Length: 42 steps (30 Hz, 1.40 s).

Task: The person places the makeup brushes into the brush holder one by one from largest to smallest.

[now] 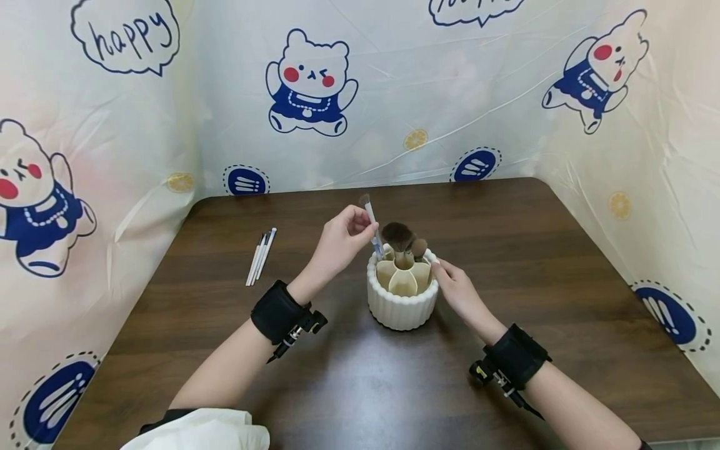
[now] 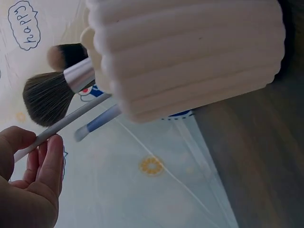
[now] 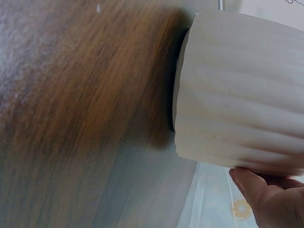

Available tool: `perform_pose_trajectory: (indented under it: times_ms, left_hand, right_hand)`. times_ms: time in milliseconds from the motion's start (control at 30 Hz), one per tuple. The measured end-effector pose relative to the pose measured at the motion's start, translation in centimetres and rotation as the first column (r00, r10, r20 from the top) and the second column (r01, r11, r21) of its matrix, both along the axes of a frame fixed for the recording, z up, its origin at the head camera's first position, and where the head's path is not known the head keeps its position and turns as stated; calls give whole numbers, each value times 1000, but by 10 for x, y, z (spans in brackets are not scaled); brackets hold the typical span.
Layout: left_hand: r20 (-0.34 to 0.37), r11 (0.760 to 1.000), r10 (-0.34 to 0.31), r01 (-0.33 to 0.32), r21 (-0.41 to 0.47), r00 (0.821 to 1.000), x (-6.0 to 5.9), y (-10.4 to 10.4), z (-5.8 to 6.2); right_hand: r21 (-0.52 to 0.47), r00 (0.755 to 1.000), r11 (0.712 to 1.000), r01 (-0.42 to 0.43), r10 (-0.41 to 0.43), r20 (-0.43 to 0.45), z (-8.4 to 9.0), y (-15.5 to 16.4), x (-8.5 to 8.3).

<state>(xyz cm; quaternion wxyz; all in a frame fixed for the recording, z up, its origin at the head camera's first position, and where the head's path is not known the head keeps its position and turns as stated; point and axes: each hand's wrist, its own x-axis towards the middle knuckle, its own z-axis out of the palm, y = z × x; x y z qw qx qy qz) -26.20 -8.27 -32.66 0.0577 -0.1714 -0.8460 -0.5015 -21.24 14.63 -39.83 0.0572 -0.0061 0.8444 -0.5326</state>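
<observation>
Between thumb and fingertips, my left hand [image 1: 344,237] pinches a thin makeup brush [image 1: 369,211]. Its bristles point up and its lower end is in the white ribbed makeup brush holder [image 1: 402,310]; the left wrist view shows its pale handle [image 2: 71,117] reaching the rim. Against the holder's right side, my right hand [image 1: 462,294] holds it with thumb and fingers; some fingers are hidden behind it. A large dark fluffy brush [image 1: 397,235] and a smaller rounded brush [image 1: 419,248] stand in the holder. A small blue brush [image 2: 103,118] also leans out of it.
Several slim white-handled brushes [image 1: 261,257] lie together on the brown wooden table [image 1: 506,250], to the left of my left hand. A printed sheet [image 1: 382,81] hangs behind the table and along its sides. Both wrists wear black camera bands.
</observation>
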Motion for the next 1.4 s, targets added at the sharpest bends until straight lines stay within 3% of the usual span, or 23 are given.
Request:
perform_pose_trajectory:
  times_ms: [367, 767, 1233, 1400]
  left_hand:
    - [67, 999, -31, 33, -23, 997, 8, 3, -20]
    - [-79, 986, -159, 155, -54, 984, 12, 7, -29]
    - [-22, 983, -141, 137, -120, 990, 14, 11, -35]
    - [-33, 971, -155, 146, -190, 987, 11, 12, -35]
  right_hand:
    - [1, 1000, 1000, -1, 1, 5, 0, 0, 0]
    - [-18, 1000, 1000, -1, 1, 9, -1, 0, 0]
    - [-19, 1000, 1000, 1, -1, 14, 0, 1, 1]
    - [-12, 1000, 1000, 4, -4, 18, 0, 1, 1]
